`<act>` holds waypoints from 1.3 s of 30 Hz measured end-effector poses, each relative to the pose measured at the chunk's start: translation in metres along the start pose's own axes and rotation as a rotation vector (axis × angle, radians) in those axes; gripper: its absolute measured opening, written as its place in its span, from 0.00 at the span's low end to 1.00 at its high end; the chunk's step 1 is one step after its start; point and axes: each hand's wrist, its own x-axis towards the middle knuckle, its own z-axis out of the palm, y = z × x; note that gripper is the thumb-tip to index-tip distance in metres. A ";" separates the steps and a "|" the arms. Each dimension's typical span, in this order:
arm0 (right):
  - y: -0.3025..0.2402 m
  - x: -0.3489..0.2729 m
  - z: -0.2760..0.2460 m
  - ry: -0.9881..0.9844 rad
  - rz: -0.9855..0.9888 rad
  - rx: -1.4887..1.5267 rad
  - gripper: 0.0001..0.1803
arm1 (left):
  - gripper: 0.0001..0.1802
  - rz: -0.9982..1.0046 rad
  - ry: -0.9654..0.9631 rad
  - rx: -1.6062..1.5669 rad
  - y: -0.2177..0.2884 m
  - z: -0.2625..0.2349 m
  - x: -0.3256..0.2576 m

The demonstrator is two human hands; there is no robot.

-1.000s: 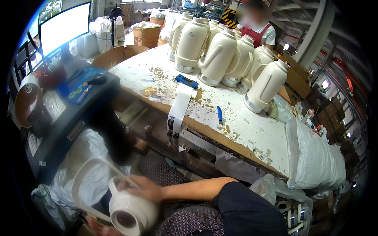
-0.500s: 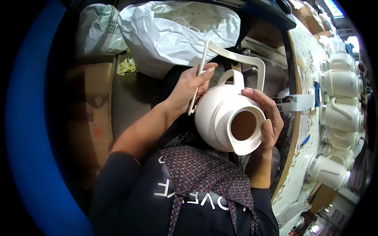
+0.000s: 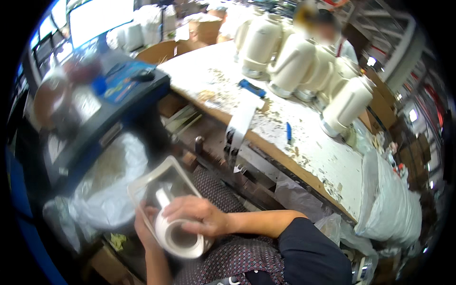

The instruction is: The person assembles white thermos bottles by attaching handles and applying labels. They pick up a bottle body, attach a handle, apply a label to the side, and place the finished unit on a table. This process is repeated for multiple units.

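Observation:
A white plastic jug body [image 3: 167, 240], like that of a vacuum jug, is tilted in front of my lap with its round mouth facing up toward me. A long white carrying handle [image 3: 134, 191] arches up beyond it, and a smaller grip [image 3: 163, 197] stands on the body's far side. My left hand [image 3: 147, 223] is closed around the left side, at the carrying handle's lower arm; its fingers are partly hidden and blurred. Across the top, my right hand [image 3: 197, 216] grips the jug by its neck, with fingers beside the mouth.
Several white jugs [image 3: 349, 104] stand on the worn white table [image 3: 313, 156], with a blue pen-like tool [image 3: 289, 132] and a blue cutter [image 3: 252, 88] near them. Left are a dark bench [image 3: 107, 118] and an open white sack [image 3: 111, 202]. A person [image 3: 348, 51] is behind the jugs.
The view has swung to the right and up, showing the table and bench. Both hands stay on the jug; my right hand has shifted from its right side to across its top.

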 end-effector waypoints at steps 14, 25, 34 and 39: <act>-0.031 -0.051 -0.007 0.217 -0.190 -0.096 0.16 | 0.33 0.057 -0.293 0.005 -0.016 0.004 -0.020; -0.054 -0.050 -0.028 0.417 -0.463 -0.339 0.11 | 0.25 0.066 -0.545 0.901 0.064 0.045 0.021; -0.025 -0.036 -0.040 0.114 0.034 0.019 0.28 | 0.27 0.445 -0.332 0.714 0.133 0.046 0.067; 0.010 -0.023 -0.017 0.346 0.012 0.411 0.15 | 0.29 0.420 -0.400 0.596 0.112 0.052 0.072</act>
